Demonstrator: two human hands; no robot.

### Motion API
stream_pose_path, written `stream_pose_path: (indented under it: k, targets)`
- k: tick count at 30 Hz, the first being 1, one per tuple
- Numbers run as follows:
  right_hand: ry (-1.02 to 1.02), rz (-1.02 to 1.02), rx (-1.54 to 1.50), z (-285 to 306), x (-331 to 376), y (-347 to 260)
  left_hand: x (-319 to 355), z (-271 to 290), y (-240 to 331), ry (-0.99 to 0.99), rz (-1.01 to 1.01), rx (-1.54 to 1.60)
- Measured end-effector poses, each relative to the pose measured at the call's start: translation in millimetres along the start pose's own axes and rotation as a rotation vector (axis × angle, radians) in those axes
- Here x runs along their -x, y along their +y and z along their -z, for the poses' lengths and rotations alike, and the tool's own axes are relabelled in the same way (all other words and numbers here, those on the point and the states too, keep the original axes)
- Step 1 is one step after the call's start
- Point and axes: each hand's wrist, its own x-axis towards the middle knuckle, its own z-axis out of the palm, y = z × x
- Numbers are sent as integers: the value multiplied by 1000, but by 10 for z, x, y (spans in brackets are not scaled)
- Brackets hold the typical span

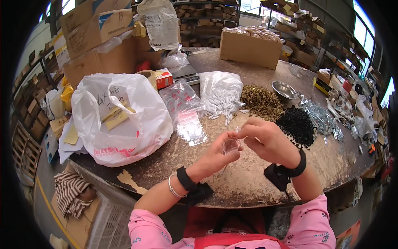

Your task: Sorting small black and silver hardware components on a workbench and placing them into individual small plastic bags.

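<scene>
Over the near middle of the table, my left hand (215, 153) holds a small clear plastic bag (231, 145), thumb and fingers closed around it. My right hand (269, 139) is at the bag's upper edge, its fingertips pinched together; what is between them is too small to make out. Beyond the hands lie white plastic wall plugs (219, 103), spilling from a clear bag, and a heap of brass-coloured screws (261, 101). Close to my right hand is a pile of small black pieces (296, 124), with silver screws (319, 116) beside it. Flat clear bags (191, 129) lie left of the hands.
A big white plastic bag (124, 137) stands at the left. Behind it are stacked cartons (99, 58), a tape roll (148, 76) and a red-white box (163, 79). A metal bowl (285, 89) sits behind the screws, and an open carton (248, 50) farther back.
</scene>
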Motion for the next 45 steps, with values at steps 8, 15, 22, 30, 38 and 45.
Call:
stream_pose_path:
  k: [8, 15, 22, 30, 38, 45]
  targets:
    - [-321, 53, -302, -21, -13, 383, -20, 73, 119, -249, 145, -7]
    - [-299, -124, -276, -66, 84, 436, 1, 49, -53, -223, 277, 133]
    - [-206, 10, -275, -235, 239, 495, -22, 22, -41, -161, 216, 148]
    - [-3, -239, -293, -159, 189, 363, -21, 87, -193, -140, 205, 71]
    - [48, -229, -349, -212, 157, 373, -3, 30, -184, 118, 111, -223]
    - [17, -244, -275, -334, 182, 409, -11, 49, -200, 85, 79, -315]
